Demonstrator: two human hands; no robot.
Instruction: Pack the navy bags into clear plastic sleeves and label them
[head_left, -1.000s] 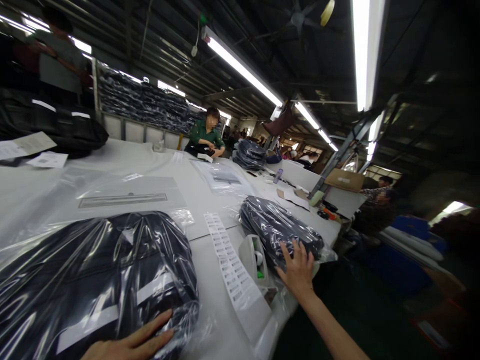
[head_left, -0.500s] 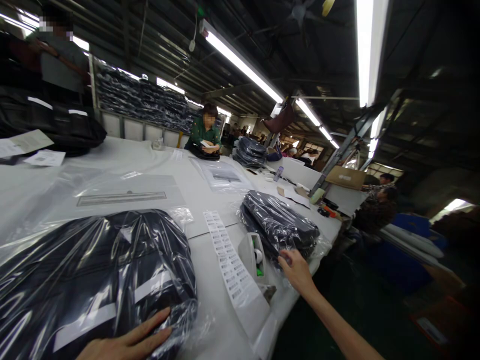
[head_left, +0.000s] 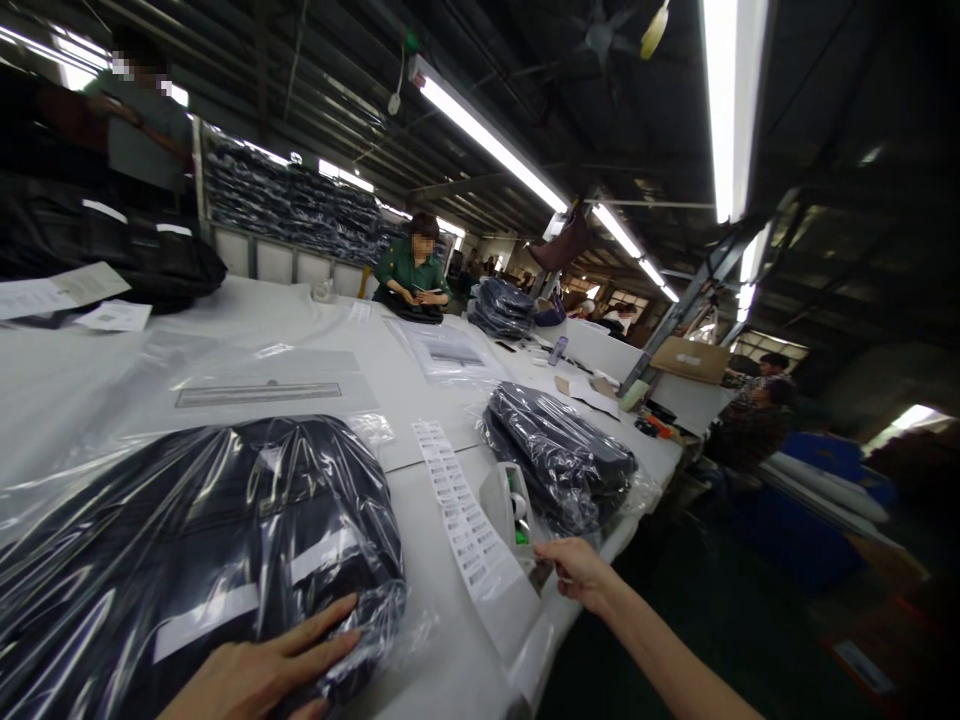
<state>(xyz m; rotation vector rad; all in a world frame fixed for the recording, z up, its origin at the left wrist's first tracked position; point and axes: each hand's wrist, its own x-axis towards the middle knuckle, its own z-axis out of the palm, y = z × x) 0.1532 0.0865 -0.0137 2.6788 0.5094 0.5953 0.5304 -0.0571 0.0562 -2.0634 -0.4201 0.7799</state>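
Resting left hand (head_left: 274,665) on bagged bundle (head_left: 217,535), right hand (head_left: 577,572) at tape dispenser (head_left: 504,505).

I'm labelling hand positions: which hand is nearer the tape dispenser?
Right. The right hand is at the near end of the tape dispenser; the left hand rests on the plastic-wrapped bundle, farther left.

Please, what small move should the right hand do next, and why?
Probably the right hand should pull gently away from the tape dispenser, to draw out tape: its fingertips are at the dispenser's near end, while the left hand lies on the plastic-wrapped bag. No strip shows clearly.
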